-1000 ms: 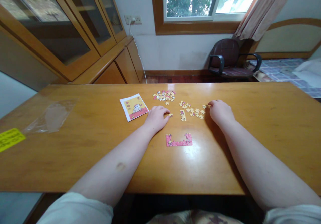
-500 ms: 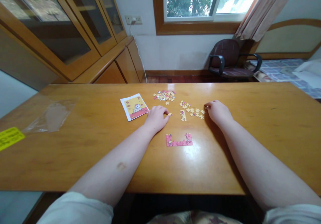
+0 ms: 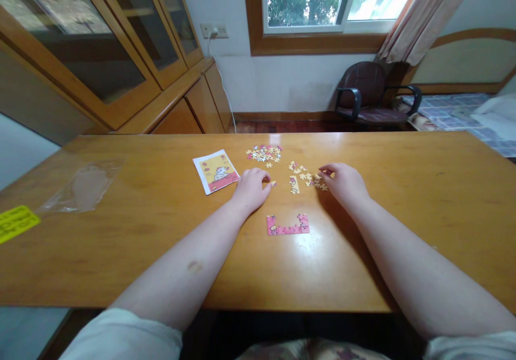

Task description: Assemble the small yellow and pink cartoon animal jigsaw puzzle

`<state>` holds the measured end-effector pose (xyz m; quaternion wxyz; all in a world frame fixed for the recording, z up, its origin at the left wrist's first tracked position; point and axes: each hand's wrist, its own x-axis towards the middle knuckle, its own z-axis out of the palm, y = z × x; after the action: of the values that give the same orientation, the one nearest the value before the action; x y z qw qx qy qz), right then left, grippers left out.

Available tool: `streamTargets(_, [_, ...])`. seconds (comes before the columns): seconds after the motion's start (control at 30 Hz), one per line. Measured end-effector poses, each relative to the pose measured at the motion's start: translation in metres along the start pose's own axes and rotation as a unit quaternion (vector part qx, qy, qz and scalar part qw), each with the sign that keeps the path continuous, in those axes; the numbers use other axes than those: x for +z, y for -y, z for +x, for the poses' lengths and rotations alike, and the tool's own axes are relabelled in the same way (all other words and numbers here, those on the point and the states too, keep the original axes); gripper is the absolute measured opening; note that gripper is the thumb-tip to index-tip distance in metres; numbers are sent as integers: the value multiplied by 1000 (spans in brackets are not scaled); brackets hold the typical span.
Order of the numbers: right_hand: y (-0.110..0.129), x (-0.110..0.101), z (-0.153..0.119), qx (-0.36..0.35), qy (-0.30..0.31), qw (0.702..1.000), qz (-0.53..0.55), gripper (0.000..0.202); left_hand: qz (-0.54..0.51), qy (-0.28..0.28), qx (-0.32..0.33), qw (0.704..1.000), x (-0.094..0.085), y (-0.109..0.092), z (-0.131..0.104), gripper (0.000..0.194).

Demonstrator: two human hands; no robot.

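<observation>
My left hand (image 3: 252, 189) rests on the table with thumb and fingers curled in. A small yellow puzzle piece (image 3: 273, 184) shows at its fingertips. My right hand (image 3: 345, 181) is over the right end of a loose group of yellow pieces (image 3: 305, 177), pinching a yellow puzzle piece (image 3: 317, 176). Between the hands lies a short joined yellow strip (image 3: 294, 185) with a printed figure. Nearer me is a joined pink U-shaped section (image 3: 287, 230). A mixed pile of pieces (image 3: 264, 153) lies farther back.
The picture card (image 3: 219, 173) lies beside my left hand. A clear plastic bag (image 3: 83, 188) and a yellow label (image 3: 16, 223) are at the table's left. Beyond the wooden table (image 3: 161, 258) stand a glass-doored cabinet (image 3: 161, 72) and a dark armchair (image 3: 365, 91).
My right hand has moved left from beside the yellow group to over its right end, with a piece in its fingertips. The left hand has barely shifted.
</observation>
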<state>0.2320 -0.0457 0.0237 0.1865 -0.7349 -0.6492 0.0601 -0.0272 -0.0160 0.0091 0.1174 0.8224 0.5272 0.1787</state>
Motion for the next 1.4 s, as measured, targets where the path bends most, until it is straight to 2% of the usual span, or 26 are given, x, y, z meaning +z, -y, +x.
streamTargets(0.07, [12,3,-9,-10,15,998,62,21,-7,-1,9,1000,0,-1,-1,16])
streamTargets(0.17, [34,9,-26,-51,82,984,151,20,-13,1,31,999,0,-2,-2,17])
streamTargets(0.27, [53,16,-40,-79,140,970,182,20,-10,12,38,999,1,-1,-3,19])
streamTargets(0.37, [59,21,-47,-115,164,961,190,27,-11,19,28,999,2,-1,-2,18])
streamTargets(0.43, [58,21,-47,-162,166,957,174,27,-16,11,29,999,1,-2,-2,19])
streamTargets(0.53, [52,20,-44,-228,141,956,115,23,-24,9,69,997,-3,-5,-4,20])
streamTargets(0.63, [48,19,-40,-262,122,955,70,23,-25,51,127,990,-7,-8,-7,19])
streamTargets(0.73, [46,19,-38,-287,124,948,55,24,-16,89,157,983,-10,-10,-8,20])
streamTargets(0.9, [44,19,-37,-313,118,941,57,25,8,76,151,986,-11,-7,-7,14])
streamTargets(1.17, [45,20,-40,-384,124,913,58,28,39,56,122,990,-9,-4,-6,19])
streamTargets(1.27, [39,13,-35,-360,117,925,27,28,31,25,80,996,-9,-2,-4,21])
streamTargets(1.4, [16,-3,-15,-175,21,984,-39,26,30,22,45,998,-10,0,-2,22])
